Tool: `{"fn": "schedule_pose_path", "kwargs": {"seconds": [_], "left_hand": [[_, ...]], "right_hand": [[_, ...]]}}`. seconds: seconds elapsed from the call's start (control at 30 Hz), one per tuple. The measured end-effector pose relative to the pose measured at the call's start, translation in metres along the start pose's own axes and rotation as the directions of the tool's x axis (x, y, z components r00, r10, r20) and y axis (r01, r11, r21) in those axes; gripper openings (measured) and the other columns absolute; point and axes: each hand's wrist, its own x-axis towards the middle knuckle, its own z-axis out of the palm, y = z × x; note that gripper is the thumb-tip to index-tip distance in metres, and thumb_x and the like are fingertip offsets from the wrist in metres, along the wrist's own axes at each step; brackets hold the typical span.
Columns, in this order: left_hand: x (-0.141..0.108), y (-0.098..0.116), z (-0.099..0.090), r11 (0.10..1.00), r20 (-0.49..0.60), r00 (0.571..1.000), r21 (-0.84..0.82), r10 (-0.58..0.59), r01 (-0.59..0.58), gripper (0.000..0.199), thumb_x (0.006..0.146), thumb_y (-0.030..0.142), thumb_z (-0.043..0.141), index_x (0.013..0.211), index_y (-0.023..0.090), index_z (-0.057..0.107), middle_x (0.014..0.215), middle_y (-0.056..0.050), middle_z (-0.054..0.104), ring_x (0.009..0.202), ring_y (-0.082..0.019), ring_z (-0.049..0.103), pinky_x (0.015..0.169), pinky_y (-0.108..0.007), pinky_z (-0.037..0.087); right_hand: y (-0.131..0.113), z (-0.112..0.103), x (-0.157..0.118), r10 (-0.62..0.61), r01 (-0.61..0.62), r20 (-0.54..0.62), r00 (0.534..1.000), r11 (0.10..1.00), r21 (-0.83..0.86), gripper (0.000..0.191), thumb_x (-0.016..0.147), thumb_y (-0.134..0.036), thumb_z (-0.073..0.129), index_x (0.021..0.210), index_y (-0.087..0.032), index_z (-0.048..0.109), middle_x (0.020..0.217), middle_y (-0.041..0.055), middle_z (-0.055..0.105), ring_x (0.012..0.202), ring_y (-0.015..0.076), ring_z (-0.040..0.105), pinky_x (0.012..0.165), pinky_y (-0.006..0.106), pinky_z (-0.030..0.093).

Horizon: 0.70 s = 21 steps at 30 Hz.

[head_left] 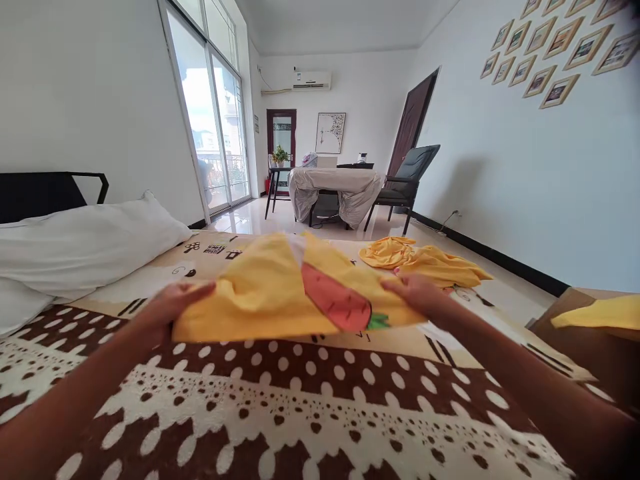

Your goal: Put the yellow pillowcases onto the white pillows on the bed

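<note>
A yellow cloth (260, 293) with a large orange-red carrot print is stretched between my two hands above the bed. My left hand (177, 303) is closed on its left edge, thumb pointing inward. At the opposite edge my right hand (413, 293) pinches the cloth near the carrot's green top. The fabric sags a little in the middle, and what kind of item it is cannot be made out. Beyond my right hand, a crumpled heap of yellow fabric (425, 260) lies on the bed.
The bed has a brown and cream dotted blanket (310, 407). White pillows (95, 247) lie at the left. A cardboard box (590, 340) with yellow fabric (600, 312) on it stands at the right. Farther off are a covered table (335, 180) and a dark chair (413, 177).
</note>
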Motion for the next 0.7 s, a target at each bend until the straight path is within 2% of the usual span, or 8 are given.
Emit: {"fn": "schedule_pose_path", "kwargs": {"seconds": [0.03, 0.1, 0.13, 0.23, 0.33, 0.43, 0.57, 0.7], "left_hand": [[-0.008, -0.033, 0.002, 0.997, 0.084, 0.993, 0.028, -0.079, 0.077, 0.052, 0.060, 0.052, 0.078, 0.093, 0.013, 0.064, 0.081, -0.007, 0.073, 0.071, -0.021, 0.069, 0.062, -0.027, 0.055], [-0.023, -0.093, 0.003, 0.989, 0.150, 0.978, 0.042, -0.143, 0.139, 0.056, 0.051, 0.052, 0.082, 0.090, 0.016, 0.065, 0.081, -0.006, 0.074, 0.073, -0.024, 0.070, 0.062, -0.028, 0.055], [-0.029, -0.116, 0.003, 0.986, 0.174, 0.970, 0.047, -0.168, 0.162, 0.056, 0.049, 0.053, 0.082, 0.088, 0.017, 0.066, 0.079, -0.006, 0.074, 0.074, -0.025, 0.070, 0.062, -0.028, 0.055], [-0.041, -0.153, -0.002, 0.978, 0.270, 0.941, 0.085, -0.204, 0.188, 0.051, 0.051, 0.053, 0.081, 0.084, 0.017, 0.068, 0.081, -0.006, 0.074, 0.079, -0.027, 0.070, 0.067, -0.028, 0.055], [-0.045, -0.155, -0.009, 0.960, 0.336, 0.907, 0.197, -0.255, 0.197, 0.046, 0.052, 0.053, 0.081, 0.075, 0.015, 0.069, 0.077, -0.006, 0.074, 0.073, -0.025, 0.069, 0.061, -0.025, 0.053], [-0.046, -0.146, -0.004, 0.954, 0.317, 0.908, 0.210, -0.273, 0.214, 0.041, 0.058, 0.053, 0.077, 0.074, 0.015, 0.070, 0.072, -0.005, 0.073, 0.067, -0.023, 0.067, 0.056, -0.023, 0.050], [-0.045, -0.135, 0.026, 0.971, 0.301, 0.932, -0.062, -0.202, 0.230, 0.053, 0.052, 0.045, 0.083, 0.094, 0.016, 0.069, 0.088, -0.008, 0.074, 0.081, -0.028, 0.069, 0.073, -0.033, 0.055], [-0.040, -0.130, 0.045, 0.944, 0.279, 0.946, -0.232, -0.168, 0.236, 0.059, 0.049, 0.036, 0.086, 0.101, 0.014, 0.066, 0.094, -0.011, 0.074, 0.086, -0.031, 0.069, 0.082, -0.040, 0.055]], "right_hand": [[0.028, 0.009, -0.020, 0.126, -0.131, 0.143, 0.982, 0.991, 0.023, 0.037, 0.068, -0.051, 0.070, 0.061, -0.016, 0.060, 0.055, 0.0035, 0.064, 0.045, 0.0145, 0.057, 0.040, 0.022, 0.041], [0.080, 0.024, -0.057, 0.231, -0.290, 0.354, 0.906, 0.949, 0.123, 0.042, 0.071, -0.058, 0.065, 0.075, -0.016, 0.065, 0.073, 0.0064, 0.071, 0.060, 0.0185, 0.065, 0.050, 0.024, 0.048], [0.101, 0.030, -0.072, 0.265, -0.351, 0.408, 0.874, 0.924, 0.153, 0.044, 0.072, -0.060, 0.064, 0.079, -0.017, 0.065, 0.078, 0.0073, 0.072, 0.065, 0.0194, 0.066, 0.054, 0.025, 0.050], [0.139, 0.035, -0.096, 0.328, -0.466, 0.478, 0.815, 0.861, 0.203, 0.046, 0.071, -0.062, 0.064, 0.084, -0.018, 0.067, 0.084, 0.0073, 0.072, 0.072, 0.0204, 0.068, 0.060, 0.025, 0.051], [0.148, 0.027, -0.097, 0.335, -0.457, 0.466, 0.819, 0.871, 0.177, 0.048, 0.068, -0.063, 0.067, 0.087, -0.019, 0.067, 0.089, 0.0072, 0.072, 0.080, 0.0226, 0.068, 0.064, 0.026, 0.052], [0.142, 0.022, -0.092, 0.305, -0.387, 0.429, 0.850, 0.915, 0.117, 0.051, 0.064, -0.063, 0.069, 0.083, -0.016, 0.069, 0.088, 0.0084, 0.072, 0.085, 0.0262, 0.067, 0.067, 0.028, 0.054], [0.126, 0.042, -0.089, 0.232, -0.395, 0.461, 0.856, 0.869, 0.297, 0.044, 0.070, -0.052, 0.069, 0.098, -0.018, 0.067, 0.099, 0.0096, 0.071, 0.091, 0.0261, 0.068, 0.077, 0.033, 0.055], [0.119, 0.062, -0.087, 0.258, -0.386, 0.377, 0.890, 0.865, 0.321, 0.036, 0.070, -0.048, 0.071, 0.093, -0.021, 0.068, 0.094, 0.0102, 0.073, 0.082, 0.0260, 0.070, 0.072, 0.034, 0.056]]}}
